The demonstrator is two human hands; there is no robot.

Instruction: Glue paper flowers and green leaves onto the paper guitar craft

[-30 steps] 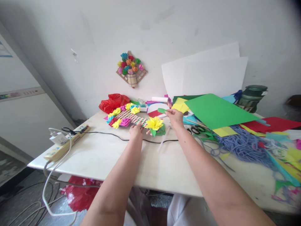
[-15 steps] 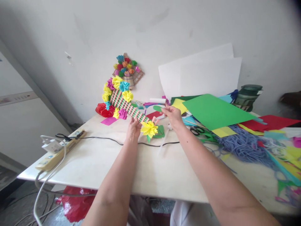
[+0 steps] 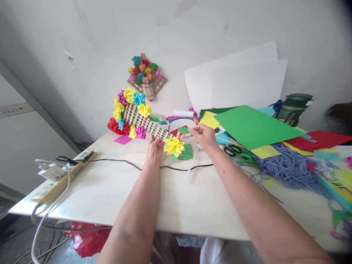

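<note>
My left hand (image 3: 154, 146) grips the lower edge of a woven paper panel (image 3: 143, 123) of pink and green strips, tilted up off the white table (image 3: 154, 190). Small yellow, blue and pink paper flowers edge the panel, and a large yellow paper flower (image 3: 173, 145) with green leaves sits at its near corner. My right hand (image 3: 203, 135) pinches a small green paper leaf (image 3: 183, 130) just above that yellow flower.
Sheets of green paper (image 3: 253, 126), yellow and red paper, scissors (image 3: 232, 149) and blue yarn (image 3: 291, 170) cover the table's right side. A black cable (image 3: 123, 163) runs to a power strip (image 3: 60, 178) at the left. A flower craft (image 3: 145, 75) hangs on the wall.
My left hand has lifted the woven panel from lying flat on the table to standing tilted. My right hand has kept the green leaf near the yellow flower.
</note>
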